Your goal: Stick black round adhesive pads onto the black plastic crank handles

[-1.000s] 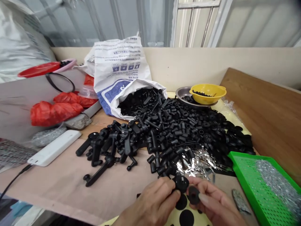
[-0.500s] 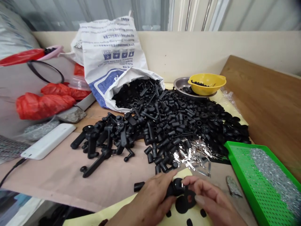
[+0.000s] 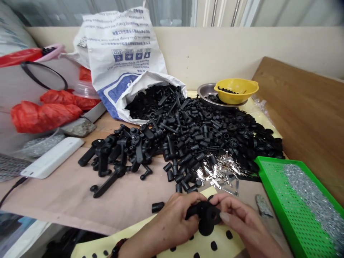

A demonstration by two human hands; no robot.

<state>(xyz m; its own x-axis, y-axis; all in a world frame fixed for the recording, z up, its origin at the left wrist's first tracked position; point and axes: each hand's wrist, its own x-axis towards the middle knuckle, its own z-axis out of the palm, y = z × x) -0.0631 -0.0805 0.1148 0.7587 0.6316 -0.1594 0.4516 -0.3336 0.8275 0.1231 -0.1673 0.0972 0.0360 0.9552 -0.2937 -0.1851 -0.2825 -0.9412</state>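
Note:
Both my hands meet at the bottom middle over a yellow sheet with black dots (image 3: 225, 245). My left hand (image 3: 172, 225) grips a black plastic part (image 3: 205, 215) from the left, fingers curled round it. From the right, my right hand (image 3: 239, 220) pinches the same part, pressing a round black disc onto it. Just beyond my hands lie a loose black cylinder (image 3: 158, 206) and a scatter of small shiny metal clips (image 3: 220, 175). A big heap of black plastic parts (image 3: 199, 136) covers the table's middle.
A white printed sack (image 3: 126, 64) spills black parts at the back. A yellow bowl (image 3: 236, 89) sits in a metal dish. A green perforated tray (image 3: 282, 200) with small metal bits is at the right. Red bags (image 3: 43, 114) and a white block (image 3: 51, 161) lie left.
The two black pieces, held apart a second ago, are now pressed together between my hands. The view has tilted down, so everything on the table sits higher in the picture.

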